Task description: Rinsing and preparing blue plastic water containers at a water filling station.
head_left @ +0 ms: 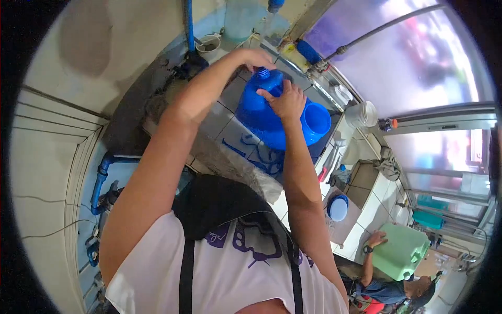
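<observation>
A large blue plastic jug (261,108) stands on the grey tiled counter (219,119) before me. My left hand (259,59) is at its threaded neck, fingers bent over the far side; what the fingertips touch is hidden. My right hand (288,100) lies on the jug's shoulder near the handle, thumb towards the neck. Beside my right forearm is an open, wide-mouthed blue plastic container (317,119). Dark blue straps or strips (266,163) lie on the tiles nearer to me.
A white cup (208,45) stands at the back left, a blue pipe (189,23) beside it. At the right are a brush with a red handle (327,165), a clear tub (362,114) and a blue-lidded container (337,208). Farther right, a person holds a green jerrycan (400,249).
</observation>
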Demonstrator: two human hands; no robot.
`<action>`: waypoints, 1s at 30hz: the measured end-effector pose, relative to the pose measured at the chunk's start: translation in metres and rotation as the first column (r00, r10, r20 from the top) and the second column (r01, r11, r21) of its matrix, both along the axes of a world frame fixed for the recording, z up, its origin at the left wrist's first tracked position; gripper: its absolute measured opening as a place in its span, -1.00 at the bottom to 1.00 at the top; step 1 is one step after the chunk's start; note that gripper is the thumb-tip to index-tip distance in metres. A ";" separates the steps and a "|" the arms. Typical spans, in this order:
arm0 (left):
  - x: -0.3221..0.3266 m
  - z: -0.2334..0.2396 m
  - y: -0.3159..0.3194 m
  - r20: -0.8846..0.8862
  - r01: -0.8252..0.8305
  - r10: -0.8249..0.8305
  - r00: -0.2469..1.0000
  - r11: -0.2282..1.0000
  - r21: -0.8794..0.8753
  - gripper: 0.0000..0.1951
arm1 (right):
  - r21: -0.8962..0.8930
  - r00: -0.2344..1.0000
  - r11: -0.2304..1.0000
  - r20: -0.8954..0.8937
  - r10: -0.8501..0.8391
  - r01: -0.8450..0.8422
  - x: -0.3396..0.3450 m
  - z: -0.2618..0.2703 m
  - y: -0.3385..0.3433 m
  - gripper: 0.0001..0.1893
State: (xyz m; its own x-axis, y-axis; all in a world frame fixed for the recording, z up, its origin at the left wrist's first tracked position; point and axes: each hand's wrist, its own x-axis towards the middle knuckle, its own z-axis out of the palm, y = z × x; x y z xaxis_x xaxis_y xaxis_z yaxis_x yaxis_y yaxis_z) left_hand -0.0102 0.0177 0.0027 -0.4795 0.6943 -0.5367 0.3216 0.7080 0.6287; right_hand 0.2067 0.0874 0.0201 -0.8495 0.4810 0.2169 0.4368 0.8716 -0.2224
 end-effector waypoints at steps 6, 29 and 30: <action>0.003 -0.020 -0.039 0.492 -0.096 -0.231 0.839 0.828 0.553 -0.63 | 0.085 0.982 0.987 -0.120 0.143 -0.133 0.006 -0.011 0.033 0.00; 0.050 0.027 0.005 -0.737 -0.015 0.081 0.671 0.995 0.095 -0.80 | -0.029 0.960 0.992 -0.252 -0.126 0.122 0.002 -0.023 -0.001 -0.09; 0.041 0.024 -0.002 -0.694 -0.051 0.133 0.707 0.989 0.138 -0.79 | -0.051 0.968 0.993 -0.224 -0.115 0.106 -0.001 -0.019 -0.005 -0.09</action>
